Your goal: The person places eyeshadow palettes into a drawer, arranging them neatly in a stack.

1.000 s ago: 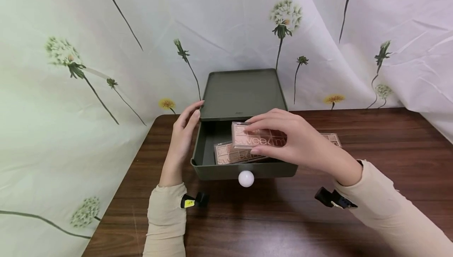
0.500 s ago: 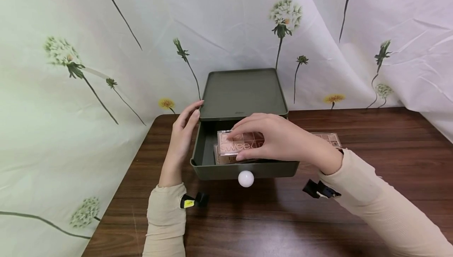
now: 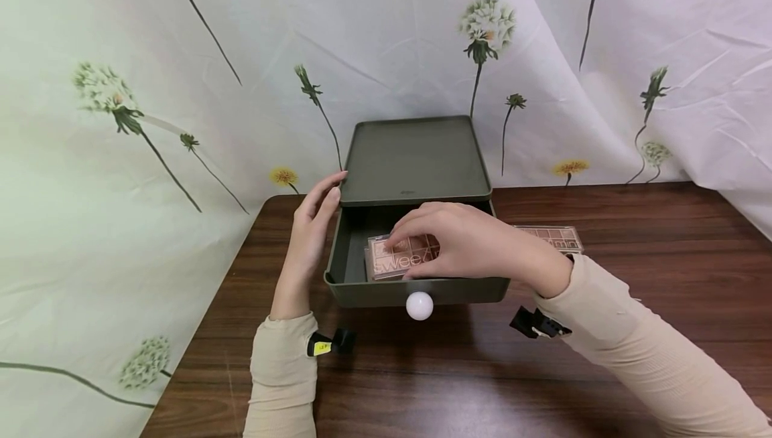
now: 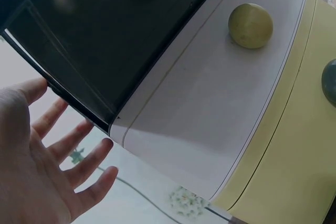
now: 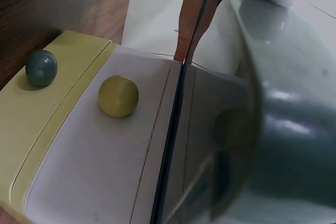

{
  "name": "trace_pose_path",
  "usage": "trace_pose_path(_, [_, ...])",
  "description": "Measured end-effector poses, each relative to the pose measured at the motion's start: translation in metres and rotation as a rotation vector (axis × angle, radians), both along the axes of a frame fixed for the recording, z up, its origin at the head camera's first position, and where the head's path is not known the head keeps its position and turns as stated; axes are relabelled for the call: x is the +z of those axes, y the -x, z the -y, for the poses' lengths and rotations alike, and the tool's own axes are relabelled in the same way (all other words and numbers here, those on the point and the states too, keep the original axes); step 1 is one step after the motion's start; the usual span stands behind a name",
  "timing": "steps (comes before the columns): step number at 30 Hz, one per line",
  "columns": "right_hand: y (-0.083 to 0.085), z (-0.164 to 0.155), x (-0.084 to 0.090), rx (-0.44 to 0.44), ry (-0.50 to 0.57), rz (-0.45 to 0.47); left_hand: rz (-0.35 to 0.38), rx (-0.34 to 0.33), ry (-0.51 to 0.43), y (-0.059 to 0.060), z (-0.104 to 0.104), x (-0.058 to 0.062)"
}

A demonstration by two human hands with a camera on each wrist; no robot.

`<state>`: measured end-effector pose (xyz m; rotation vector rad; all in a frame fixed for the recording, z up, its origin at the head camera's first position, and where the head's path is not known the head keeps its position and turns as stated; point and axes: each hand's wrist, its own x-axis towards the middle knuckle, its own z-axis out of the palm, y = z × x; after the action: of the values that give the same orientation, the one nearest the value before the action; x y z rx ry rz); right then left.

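Note:
My right hand (image 3: 464, 240) reaches into the pulled-out dark green drawer (image 3: 364, 295) and pinches a clear-lidded eyeshadow palette (image 3: 389, 262) between thumb and fingers. This palette lies over another one, of which only a thin left edge shows. In the right wrist view the drawer's outer wall (image 5: 299, 124) fills the right side, and the hand itself is hidden. My left hand (image 3: 309, 234) is at the left side of the drawer unit (image 3: 416, 160), its fingertips by the top edge. The left wrist view shows those fingers (image 4: 92, 161) spread and relaxed, holding nothing.
A similar palette (image 3: 565, 238) lies on the brown wooden table (image 3: 470, 371), partly behind my right forearm. The drawer has a round white knob (image 3: 419, 306). Lower down are a white drawer (image 4: 184, 103) with a yellow knob and a yellow drawer (image 4: 283, 166). A flowered cloth (image 3: 398, 43) hangs behind.
My right hand has moved left and down with the palette, lowering it onto the one in the drawer. My left hand has stayed in place.

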<state>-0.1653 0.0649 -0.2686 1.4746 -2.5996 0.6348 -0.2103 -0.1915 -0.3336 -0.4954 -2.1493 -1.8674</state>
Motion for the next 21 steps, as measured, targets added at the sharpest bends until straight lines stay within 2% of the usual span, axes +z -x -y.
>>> trace_pose_path(11, [-0.003,-0.009,0.003,-0.021,0.013,0.039,-0.016,-0.005,-0.006,0.0,0.0,0.0])
trace_pose_path(16, [-0.004,-0.021,0.001,0.028,0.157,0.025,-0.019,-0.007,-0.007,0.001,0.0,-0.001])
trace_pose_path(21, [-0.006,-0.038,-0.002,0.09,0.312,-0.033,-0.014,-0.002,0.0,0.001,0.001,-0.001])
